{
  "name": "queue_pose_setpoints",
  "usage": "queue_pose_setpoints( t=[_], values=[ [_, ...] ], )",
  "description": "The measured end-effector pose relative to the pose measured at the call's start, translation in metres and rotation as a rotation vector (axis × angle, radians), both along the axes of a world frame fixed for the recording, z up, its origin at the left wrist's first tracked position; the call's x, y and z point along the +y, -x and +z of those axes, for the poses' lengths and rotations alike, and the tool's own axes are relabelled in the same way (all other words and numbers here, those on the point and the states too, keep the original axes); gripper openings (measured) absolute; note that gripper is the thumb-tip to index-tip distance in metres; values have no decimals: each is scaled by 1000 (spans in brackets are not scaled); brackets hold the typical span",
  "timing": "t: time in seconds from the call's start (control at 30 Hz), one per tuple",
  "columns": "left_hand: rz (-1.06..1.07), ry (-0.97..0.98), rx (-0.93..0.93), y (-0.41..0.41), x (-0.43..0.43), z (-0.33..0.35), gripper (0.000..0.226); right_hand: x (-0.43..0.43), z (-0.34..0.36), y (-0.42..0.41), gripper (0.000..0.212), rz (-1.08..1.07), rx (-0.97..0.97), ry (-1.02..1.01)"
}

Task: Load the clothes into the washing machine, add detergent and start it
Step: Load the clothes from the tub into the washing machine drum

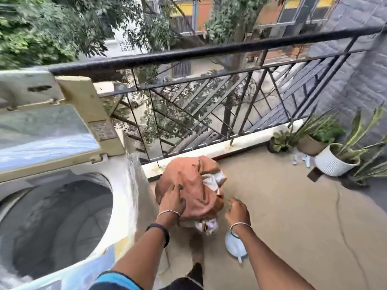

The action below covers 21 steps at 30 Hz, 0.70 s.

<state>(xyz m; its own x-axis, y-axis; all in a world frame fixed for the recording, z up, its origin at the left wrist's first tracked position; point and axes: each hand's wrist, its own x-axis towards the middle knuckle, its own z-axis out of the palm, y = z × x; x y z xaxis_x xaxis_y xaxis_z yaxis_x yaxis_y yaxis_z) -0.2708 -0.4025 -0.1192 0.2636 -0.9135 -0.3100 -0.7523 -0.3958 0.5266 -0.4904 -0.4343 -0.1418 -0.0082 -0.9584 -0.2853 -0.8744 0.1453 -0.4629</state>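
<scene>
your left hand (172,199) lies spread on the rust-orange clothes bundle (189,186), fingers pressing the cloth. your right hand (237,210) is just beside its near edge, fingers curled loosely, gripping nothing. the bundle is just right of the top-load washing machine (62,206), whose lid (48,130) stands raised.

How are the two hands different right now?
The left hand lies flat on the orange clothes bundle, fingers spread; the right hand hangs beside the bundle, fingers curled, holding nothing. The left wrist has a dark band as well; the right does not. Both wear a silver bangle.
</scene>
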Motion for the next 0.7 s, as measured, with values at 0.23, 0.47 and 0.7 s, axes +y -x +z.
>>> queue_pose_setpoints(
  t=[0.23,0.47,0.7],
  values=[
    [116,-162,25,-16,-71,-53,46,-87,-41,-23,32,37,35,-154],
    [172,-257,30,-43,-135,-109,41,-158,-96,-81,25,5,-31,-323],
    [233,-293,10,-63,-158,-168,35,-205,-170,-125,51,-38,-69,-488]
  ],
)
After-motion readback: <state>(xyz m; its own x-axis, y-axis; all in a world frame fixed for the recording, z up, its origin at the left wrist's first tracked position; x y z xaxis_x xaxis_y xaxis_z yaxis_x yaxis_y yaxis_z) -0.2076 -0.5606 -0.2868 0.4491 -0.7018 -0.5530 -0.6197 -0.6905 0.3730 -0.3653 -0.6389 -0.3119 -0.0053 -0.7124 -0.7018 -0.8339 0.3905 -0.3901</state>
